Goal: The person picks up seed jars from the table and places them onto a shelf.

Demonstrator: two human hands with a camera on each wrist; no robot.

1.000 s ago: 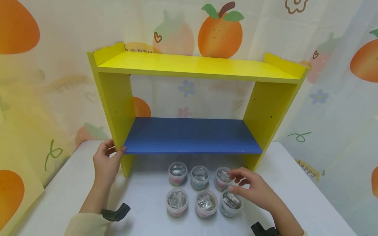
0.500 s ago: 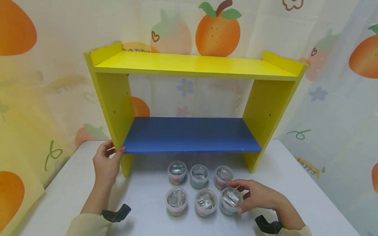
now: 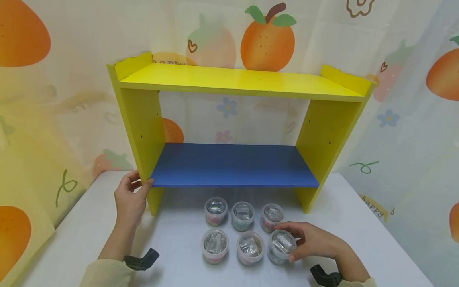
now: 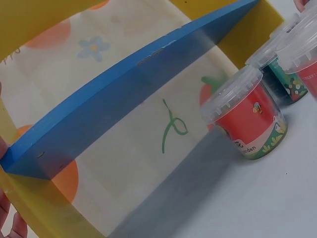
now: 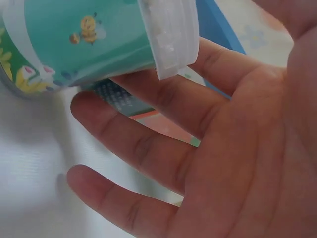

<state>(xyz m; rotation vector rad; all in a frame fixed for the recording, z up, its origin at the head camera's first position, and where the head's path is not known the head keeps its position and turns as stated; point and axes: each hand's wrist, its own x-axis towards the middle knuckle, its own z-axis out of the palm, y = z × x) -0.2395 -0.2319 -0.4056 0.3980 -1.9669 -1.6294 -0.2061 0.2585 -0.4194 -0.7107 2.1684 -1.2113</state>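
Note:
A yellow shelf unit [image 3: 229,81] with a blue board [image 3: 233,165] stands on the table. My left hand [image 3: 130,197] grips its left side panel, thumb at the front edge beside the blue board and fingers around the outside. In front are several small plastic tubs with clear lids, in two rows. My right hand [image 3: 313,239] holds the front-right tub [image 3: 282,246] between thumb and fingers. In the right wrist view that tub [image 5: 89,39] has a green label with a bee; its other fingers are spread below. A red-labelled tub [image 4: 250,116] shows in the left wrist view.
Beside the held tub are the front-middle tub [image 3: 250,248] and, behind it, the back-right tub [image 3: 271,217]. The front-left tub [image 3: 214,246] is nearest my left arm. A white cloth [image 3: 179,255] covers the table, and a fruit-printed curtain [image 3: 401,131] hangs behind.
My right hand has come down and toward me from above the right-hand tubs and taken hold of the front-right one. My left hand stays on the shelf unit.

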